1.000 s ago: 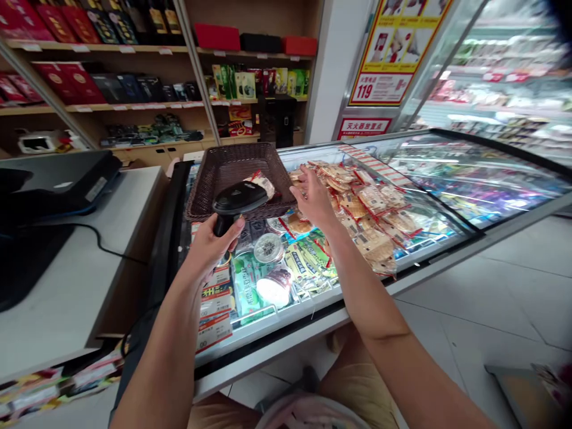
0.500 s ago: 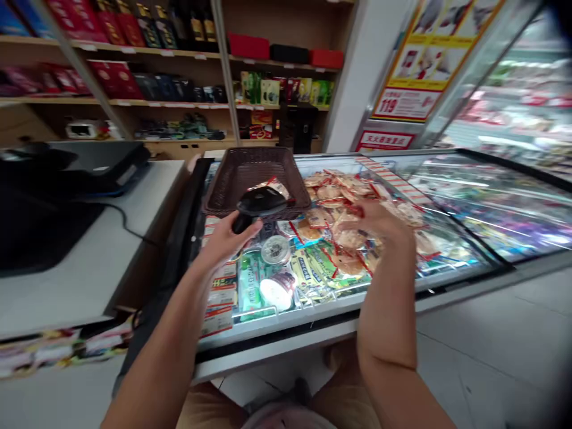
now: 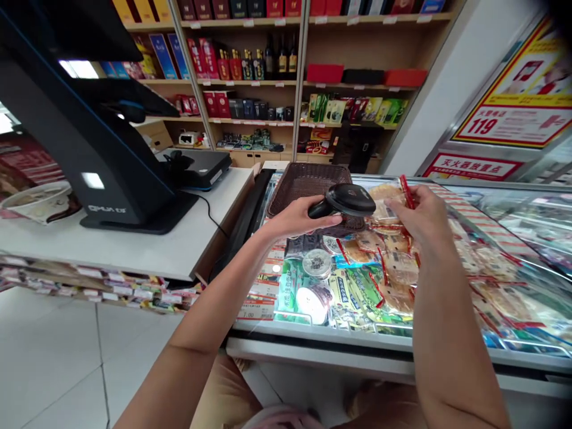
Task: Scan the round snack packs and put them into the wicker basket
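Note:
A black handheld barcode scanner (image 3: 351, 199) is gripped by its handle in my left hand (image 3: 297, 217), its head pointing right. Raised in my right hand (image 3: 422, 211) is a clear packet of flat round bread (image 3: 386, 196) with a red edge, pinched between thumb and fingers. The scanner head is close to the packet's left side. Behind the scanner a brown woven basket (image 3: 308, 179) rests on the freezer's glass top, partly covered by my left hand and the scanner. More red-edged bread packets (image 3: 397, 268) lie heaped below my right hand.
Under the freezer's glass (image 3: 348, 325) are tubs and green packs. A white counter (image 3: 179, 250) at left bears a black point-of-sale machine (image 3: 120, 179), a scale (image 3: 201, 167) and a cable. Stocked shelves (image 3: 250, 83) line the back; a pillar with red signs (image 3: 478, 167) stands right.
My right hand has come up from the heap with a bread packet in it. The scanner has turned toward that packet. My view has swung left, bringing the point-of-sale machine into sight.

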A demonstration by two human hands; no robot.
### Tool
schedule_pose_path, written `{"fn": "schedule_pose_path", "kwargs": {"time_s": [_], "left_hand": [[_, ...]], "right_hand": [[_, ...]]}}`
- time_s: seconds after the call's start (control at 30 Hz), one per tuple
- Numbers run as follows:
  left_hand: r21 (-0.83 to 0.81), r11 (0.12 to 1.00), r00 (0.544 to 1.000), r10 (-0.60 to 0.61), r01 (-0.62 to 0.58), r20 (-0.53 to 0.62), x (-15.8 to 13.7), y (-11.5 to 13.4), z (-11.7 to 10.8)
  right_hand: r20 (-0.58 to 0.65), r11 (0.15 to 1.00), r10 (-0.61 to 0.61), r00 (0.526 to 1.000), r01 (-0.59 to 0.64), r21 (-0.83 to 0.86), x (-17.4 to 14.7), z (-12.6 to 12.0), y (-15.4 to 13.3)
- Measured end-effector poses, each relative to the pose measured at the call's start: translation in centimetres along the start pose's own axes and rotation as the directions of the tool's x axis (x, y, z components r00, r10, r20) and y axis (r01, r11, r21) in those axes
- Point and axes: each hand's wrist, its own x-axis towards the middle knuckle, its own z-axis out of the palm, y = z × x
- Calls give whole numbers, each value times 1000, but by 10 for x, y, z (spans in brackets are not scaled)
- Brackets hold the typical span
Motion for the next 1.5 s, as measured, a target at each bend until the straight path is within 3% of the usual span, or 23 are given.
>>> {"fn": "schedule_pose_path", "kwargs": {"time_s": [0.07,0.17,0.23,0.33,0.5,0.6,0.77,1.03,1.37,1.43,1.5], "left_hand": [[34,999,1000,22,-21,-18,7,16,-15],[50,999,998,11,-8,-64,12,27,-35],[31,1000,995,-3,6,-97,15,25,-45],[-10,994,988,-106,105,-114,21,12,-55],[-45,987,981,-160,156,-111,31,-10,-63],[-69,978,974,-203,197,-98,31,-14,-63],[-90,972,958,-229,217,-170,32,-10,-55],[-78,976,963,-216,206,-162,41,-13,-46],[-52,972,958,-234,228,-166,42,-16,-43],[-55,974,957,-227,220,-182,42,-19,-44],[-49,975,952,-221,216,-212,44,-25,-47]], "right_hand": [[-96,999,18,995,-22,-42,11,-12,-30],[-130,991,23,991,-39,-125,19,-25,-67],[-212,984,76,974,-108,-143,20,-25,-79],[-257,993,86,963,-102,-53,23,-13,-80],[-120,974,71,990,-43,222,38,17,-68],[-32,952,87,996,-74,298,45,28,-63],[59,905,144,988,-155,396,49,30,-59],[194,890,156,969,-223,398,53,49,-57],[191,856,189,963,-257,449,54,57,-56],[256,830,169,952,-277,483,55,62,-58],[323,860,131,937,-270,434,59,63,-56]]}}
